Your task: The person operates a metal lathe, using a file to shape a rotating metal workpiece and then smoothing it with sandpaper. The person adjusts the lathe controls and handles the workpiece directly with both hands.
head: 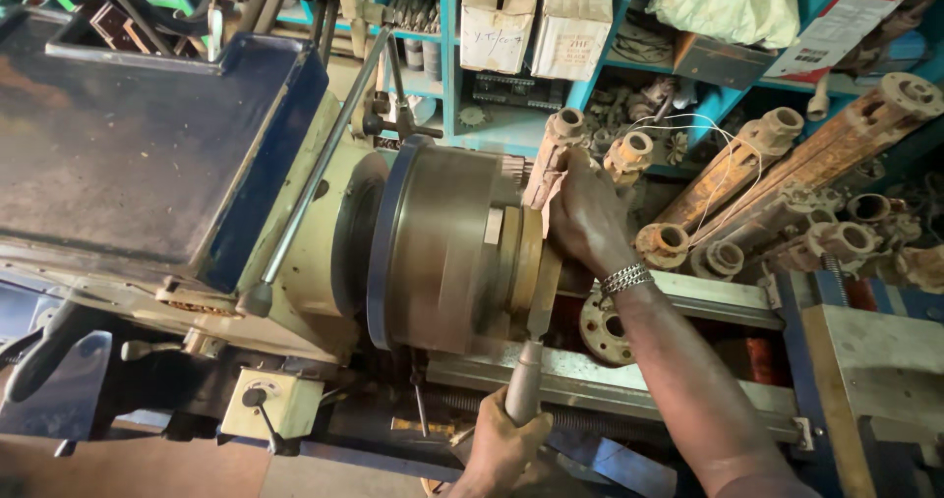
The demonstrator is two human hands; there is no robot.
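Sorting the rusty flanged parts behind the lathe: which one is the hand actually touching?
The leftmost flanged part, standing upright beside the chuck; the right hand presses on it. The others lie untouched further right.

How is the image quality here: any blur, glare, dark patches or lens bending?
Head view: sharp on the chuck and right hand; soft sheen on the chuck, no harsh glare; the left hand is cut by the bottom edge; the dark cover loses detail; shelves lean at the edges, a wide-lens bend.

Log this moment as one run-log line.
right hand: on part at lathe chuck | left hand: grips chuck key handle | flanged pipes: behind lathe
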